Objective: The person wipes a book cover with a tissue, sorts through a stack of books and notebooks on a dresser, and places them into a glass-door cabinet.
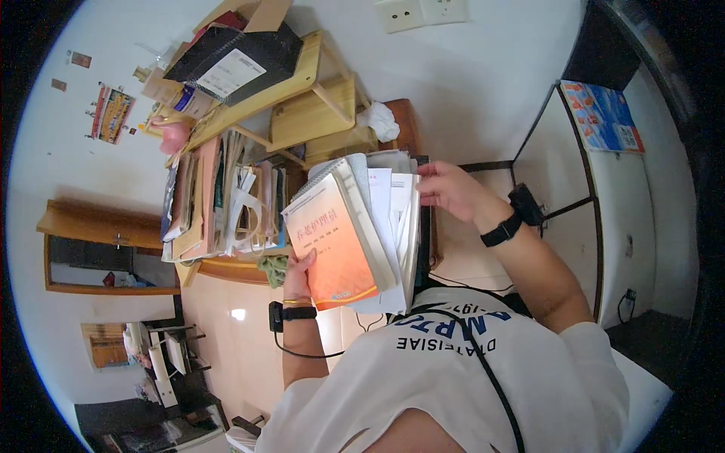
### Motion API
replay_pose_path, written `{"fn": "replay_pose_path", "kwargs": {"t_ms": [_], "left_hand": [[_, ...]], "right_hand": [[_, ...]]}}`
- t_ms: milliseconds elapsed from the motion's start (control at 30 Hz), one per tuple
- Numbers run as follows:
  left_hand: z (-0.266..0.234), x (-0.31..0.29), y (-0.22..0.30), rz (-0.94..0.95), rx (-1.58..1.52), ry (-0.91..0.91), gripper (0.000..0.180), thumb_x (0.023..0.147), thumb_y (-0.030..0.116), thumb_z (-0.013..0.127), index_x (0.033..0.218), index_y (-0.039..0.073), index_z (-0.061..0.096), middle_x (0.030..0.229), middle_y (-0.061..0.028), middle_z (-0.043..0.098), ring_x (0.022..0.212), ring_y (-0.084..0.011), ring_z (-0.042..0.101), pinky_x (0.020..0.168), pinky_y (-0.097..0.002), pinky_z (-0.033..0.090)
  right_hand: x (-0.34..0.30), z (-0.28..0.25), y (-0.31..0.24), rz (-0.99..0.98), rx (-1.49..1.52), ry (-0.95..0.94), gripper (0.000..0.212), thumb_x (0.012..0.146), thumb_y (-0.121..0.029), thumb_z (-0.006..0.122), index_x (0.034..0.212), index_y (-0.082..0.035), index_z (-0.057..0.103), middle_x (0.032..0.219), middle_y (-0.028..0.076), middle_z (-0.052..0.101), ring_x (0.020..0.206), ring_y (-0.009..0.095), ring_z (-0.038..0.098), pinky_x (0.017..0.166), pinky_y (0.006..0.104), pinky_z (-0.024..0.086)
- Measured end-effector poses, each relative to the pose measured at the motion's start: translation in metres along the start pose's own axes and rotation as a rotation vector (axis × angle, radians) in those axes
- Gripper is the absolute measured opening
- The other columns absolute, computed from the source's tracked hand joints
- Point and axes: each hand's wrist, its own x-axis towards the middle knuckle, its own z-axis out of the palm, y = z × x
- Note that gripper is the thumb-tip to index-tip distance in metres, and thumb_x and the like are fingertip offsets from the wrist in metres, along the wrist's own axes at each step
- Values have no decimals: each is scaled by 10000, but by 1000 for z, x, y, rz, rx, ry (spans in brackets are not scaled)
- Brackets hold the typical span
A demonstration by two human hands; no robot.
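My left hand (299, 276) is closed on the lower left edge of an orange paperback book (330, 240), its thumb lying on the cover. Behind the book are a spiral-bound notebook (355, 172) and a thick bundle of white papers (406, 219), all tilted together in front of my body. My right hand (453, 192) is at the right edge of the bundle, fingers stretched toward it and fingertips at the paper edges. Whether those fingertips grip any sheet cannot be made out.
Upright folders and papers (219, 200) fill the desk at the left. Above them, a wooden shelf (310, 113) carries a black cardboard box (245, 64) and a pink pitcher-like object (172, 136). A white crumpled bag (379, 121) lies beyond the bundle. White cabinets (559, 166) stand at the right.
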Motion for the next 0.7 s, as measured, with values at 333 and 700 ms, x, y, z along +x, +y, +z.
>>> {"fn": "replay_pose_path", "kwargs": {"t_ms": [333, 700], "left_hand": [[5, -7, 11, 21, 5, 5, 428, 850, 31, 636, 1255, -4, 503, 1205, -127, 615, 1056, -243, 620, 911, -371, 516], [4, -19, 21, 42, -13, 59, 419, 850, -16, 627, 1246, -12, 488, 1188, -135, 614, 1055, -238, 620, 898, -364, 525]], "right_hand": [[-34, 37, 39, -31, 77, -64, 694, 820, 20, 648, 1414, -64, 300, 1177, 111, 588, 1024, 177, 603, 863, 336, 522], [-43, 45, 10, -240, -39, 227, 249, 873, -193, 682, 1051, -23, 645, 878, 11, 664, 683, 74, 599, 569, 212, 462]]}}
